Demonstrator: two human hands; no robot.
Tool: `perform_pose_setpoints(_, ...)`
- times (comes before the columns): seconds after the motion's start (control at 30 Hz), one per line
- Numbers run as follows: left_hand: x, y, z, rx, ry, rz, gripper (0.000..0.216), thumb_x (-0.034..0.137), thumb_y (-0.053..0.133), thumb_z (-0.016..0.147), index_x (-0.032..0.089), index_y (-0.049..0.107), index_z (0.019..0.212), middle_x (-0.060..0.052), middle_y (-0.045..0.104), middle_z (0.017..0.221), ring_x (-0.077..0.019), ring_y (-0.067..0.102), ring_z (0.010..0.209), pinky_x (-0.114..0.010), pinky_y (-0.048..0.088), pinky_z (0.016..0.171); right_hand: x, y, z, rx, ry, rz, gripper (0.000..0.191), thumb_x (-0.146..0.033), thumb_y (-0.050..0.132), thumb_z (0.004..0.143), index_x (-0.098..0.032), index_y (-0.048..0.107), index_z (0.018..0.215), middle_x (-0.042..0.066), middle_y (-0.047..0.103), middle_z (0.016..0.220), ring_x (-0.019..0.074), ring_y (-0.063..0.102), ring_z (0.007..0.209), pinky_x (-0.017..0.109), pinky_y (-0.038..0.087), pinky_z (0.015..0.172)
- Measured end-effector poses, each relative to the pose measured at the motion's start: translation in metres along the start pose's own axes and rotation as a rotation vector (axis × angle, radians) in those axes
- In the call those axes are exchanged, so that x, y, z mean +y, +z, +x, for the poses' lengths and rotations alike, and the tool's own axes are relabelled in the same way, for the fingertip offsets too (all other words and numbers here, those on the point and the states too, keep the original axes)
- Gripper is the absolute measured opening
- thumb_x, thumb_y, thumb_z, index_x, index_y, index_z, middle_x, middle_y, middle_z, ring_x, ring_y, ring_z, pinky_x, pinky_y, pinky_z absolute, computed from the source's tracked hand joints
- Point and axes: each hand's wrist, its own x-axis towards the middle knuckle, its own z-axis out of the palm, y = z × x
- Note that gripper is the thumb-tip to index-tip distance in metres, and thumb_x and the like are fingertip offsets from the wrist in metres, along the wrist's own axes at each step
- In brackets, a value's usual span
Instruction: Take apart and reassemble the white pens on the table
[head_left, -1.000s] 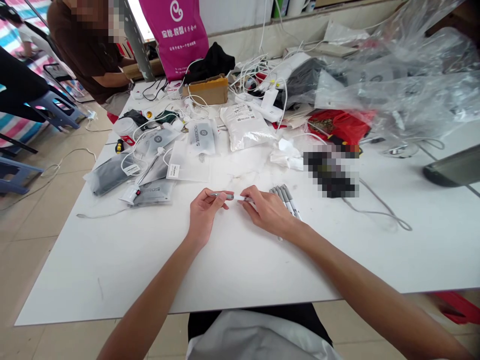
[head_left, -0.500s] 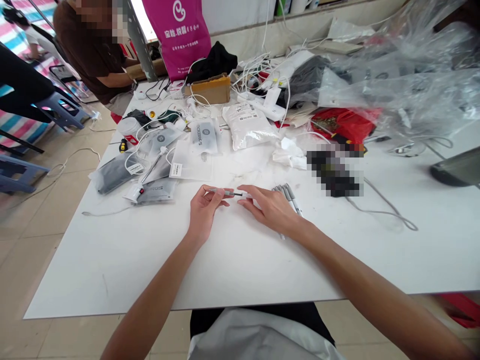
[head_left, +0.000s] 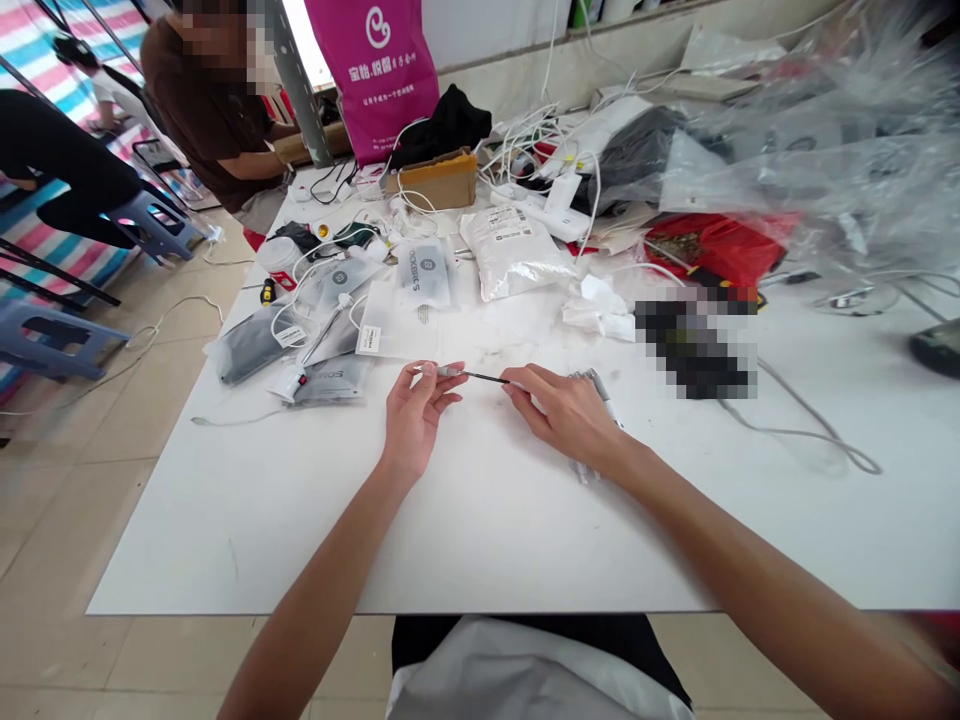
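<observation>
Pen (head_left: 448, 371) held level just above surface (head_left: 480, 520), mid-view, between both hands. Left hand (head_left: 412, 415): palm up, fingertip grip pinched on grey barrel end, likely to steady it. Right hand (head_left: 574, 415): fingertip grip pinched on far end of thin dark rod (head_left: 486, 377) that runs out of barrel. Opposite-end hold keeps rod straight, in line with barrel. Bundle of pens (head_left: 602, 385) lies partly under right hand, within easy reach. Packets (head_left: 424, 275) and cable (head_left: 802, 432) lie farther off, apart from hands.
</observation>
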Motion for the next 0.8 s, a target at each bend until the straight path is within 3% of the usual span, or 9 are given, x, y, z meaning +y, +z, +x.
perform_pose_setpoints(0.23, 0.000, -0.006, 0.004, 0.082, -0.069, -0.069, 0.035, 0.045, 0.084, 0.088, 0.022, 0.064, 0.105, -0.009, 0.078, 0.121, -0.0206, 0.076, 0.112, -0.028, 0.059, 0.086, -0.001, -0.002, 0.001, 0.019, 0.002, 0.024, 0.028, -0.032, 0.039, 0.112, -0.022, 0.064, 0.121, 0.003, 0.072, 0.088, 0.0115, 0.046, 0.053, 0.028, 0.023, 0.052)
perform_pose_setpoints(0.47, 0.000, -0.008, 0.004, 0.050, -0.066, -0.047, 0.037, 0.046, 0.083, 0.090, 0.024, 0.062, 0.111, -0.008, 0.077, 0.124, -0.0203, 0.074, 0.119, -0.029, 0.058, 0.093, 0.000, -0.001, 0.000, 0.054, -0.022, 0.029, 0.026, -0.031, 0.040, 0.112, -0.022, 0.062, 0.122, 0.002, 0.071, 0.088, 0.0116, 0.044, 0.053, 0.028, 0.025, 0.052)
perform_pose_setpoints(0.67, 0.000, -0.001, 0.000, -0.020, 0.063, 0.045, 0.034, 0.043, 0.084, 0.090, 0.023, 0.069, 0.113, -0.006, 0.078, 0.117, -0.0196, 0.074, 0.113, -0.037, 0.055, 0.107, -0.001, -0.003, 0.000, 0.078, -0.037, 0.060, 0.025, -0.030, 0.037, 0.113, -0.022, 0.059, 0.122, 0.002, 0.069, 0.086, 0.0125, 0.046, 0.053, 0.029, 0.026, 0.052)
perform_pose_setpoints(0.8, -0.001, 0.003, -0.005, -0.014, 0.186, 0.269, 0.028, 0.040, 0.084, 0.089, 0.022, 0.080, 0.110, -0.009, 0.078, 0.116, -0.0227, 0.073, 0.114, -0.041, 0.053, 0.111, 0.000, -0.003, -0.001, 0.103, -0.044, 0.080, 0.023, -0.029, 0.038, 0.113, -0.023, 0.058, 0.124, 0.002, 0.068, 0.086, 0.0126, 0.047, 0.054, 0.029, 0.027, 0.052)
